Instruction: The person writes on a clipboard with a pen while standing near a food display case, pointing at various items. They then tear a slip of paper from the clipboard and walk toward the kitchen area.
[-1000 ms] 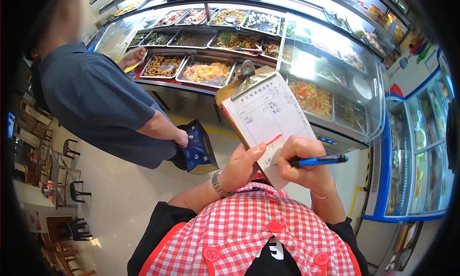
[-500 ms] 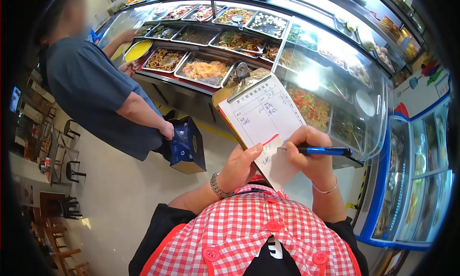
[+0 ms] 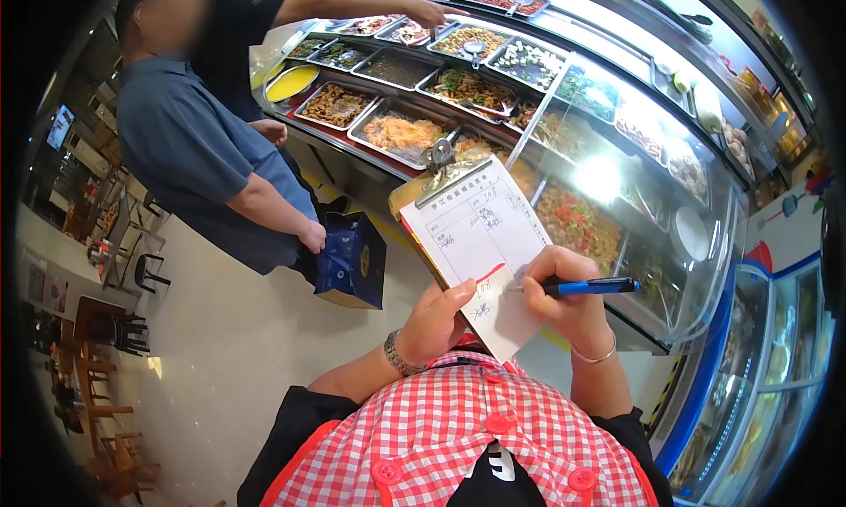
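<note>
My left hand (image 3: 434, 324) grips the lower left edge of a clipboard (image 3: 407, 192), its thumb lying over the paper. Clamped under the metal clip is a printed order form (image 3: 467, 234) with handwriting on it. A smaller white slip (image 3: 504, 318), also written on, covers its lower part. In my right hand (image 3: 564, 296) a blue and black pen (image 3: 599, 286) is pinched between thumb and fingers, its tip at the slip. A metal-banded watch (image 3: 398, 353) is on my left wrist and a thin bangle (image 3: 596, 353) on my right.
A glass food counter (image 3: 670, 287) with several trays of dishes (image 3: 401, 133) stands ahead. At the left a person in blue (image 3: 189, 146) holds a dark blue bag (image 3: 348, 260); another person's arm (image 3: 352, 7) reaches over the trays. A blue-framed fridge (image 3: 758, 375) stands at right.
A second person's arm now points over the trays. The person in blue no longer holds the yellow-filled pan, which rests on the counter. My right hand and pen have moved slightly lower.
</note>
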The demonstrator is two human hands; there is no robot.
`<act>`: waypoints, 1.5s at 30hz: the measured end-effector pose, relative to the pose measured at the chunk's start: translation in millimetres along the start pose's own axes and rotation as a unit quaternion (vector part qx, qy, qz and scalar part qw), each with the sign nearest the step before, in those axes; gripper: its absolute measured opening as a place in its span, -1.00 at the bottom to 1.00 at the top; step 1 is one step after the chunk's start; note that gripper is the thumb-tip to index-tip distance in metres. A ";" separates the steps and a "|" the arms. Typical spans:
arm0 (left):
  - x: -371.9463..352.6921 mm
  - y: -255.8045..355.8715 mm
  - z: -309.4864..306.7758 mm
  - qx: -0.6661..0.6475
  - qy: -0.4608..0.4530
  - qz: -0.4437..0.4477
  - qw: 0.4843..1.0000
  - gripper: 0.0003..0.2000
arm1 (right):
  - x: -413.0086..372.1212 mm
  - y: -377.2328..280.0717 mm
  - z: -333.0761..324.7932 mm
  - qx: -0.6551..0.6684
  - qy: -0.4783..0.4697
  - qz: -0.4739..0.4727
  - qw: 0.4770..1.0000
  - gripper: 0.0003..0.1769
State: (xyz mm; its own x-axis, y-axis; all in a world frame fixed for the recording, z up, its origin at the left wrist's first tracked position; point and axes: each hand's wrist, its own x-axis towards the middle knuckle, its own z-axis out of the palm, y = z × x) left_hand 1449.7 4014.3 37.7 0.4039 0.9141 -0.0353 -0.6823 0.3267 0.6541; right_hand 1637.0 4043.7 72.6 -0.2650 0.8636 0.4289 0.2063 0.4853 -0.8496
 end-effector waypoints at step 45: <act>-9.3 -33.2 5.6 0.167 -0.027 -0.009 0.986 -0.57 | 19.6 -10.3 9.6 0.019 -0.022 -0.068 0.997 -0.86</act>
State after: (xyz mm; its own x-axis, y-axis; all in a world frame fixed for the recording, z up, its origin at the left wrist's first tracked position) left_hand 1472.0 3993.7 20.6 0.4513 0.8923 -0.0152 -0.4405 0.2376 0.8658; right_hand 1620.7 4054.3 86.8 -0.3287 0.7834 0.5275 0.1296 0.5907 -0.7964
